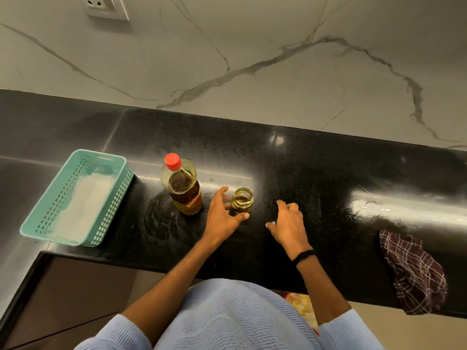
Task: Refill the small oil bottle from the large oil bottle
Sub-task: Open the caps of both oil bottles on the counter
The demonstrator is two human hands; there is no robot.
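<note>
- A large clear plastic oil bottle (185, 190), holding dark amber oil, is seen upright on the glossy black stone counter (328, 178). Its red screw cap (172, 162) is on.
- A small round glass jar-like oil bottle (242, 201) is seen just to the right of it. It is uncapped, with a shallow layer of yellow oil at the bottom.
- The left hand (221, 218) is spread loosely between the two bottles, and nothing is gripped by it. The thumb tip (244, 216) lies at the foot of the small bottle; whether it touches cannot be told.
- The right hand (289, 223) is held over the counter near the small bottle with its fingers curled inward. Whether a lid is held inside cannot be told.
- A teal perforated plastic basket (113, 198) lined in white sits to the left, and a maroon checked cloth (414, 271) is draped over the counter edge to the right.
- Pouring is judged not yet begun, since the large bottle must first be opened.
- The light, open small bottle could be knocked over by a careless reach past it.
- Oil could be spilled over the narrow mouth if the heavy bottle is tipped quickly or aimed poorly.
- Smears on the counter suggest a slick surface, so an unsteadied small bottle could slide during pouring.
</note>
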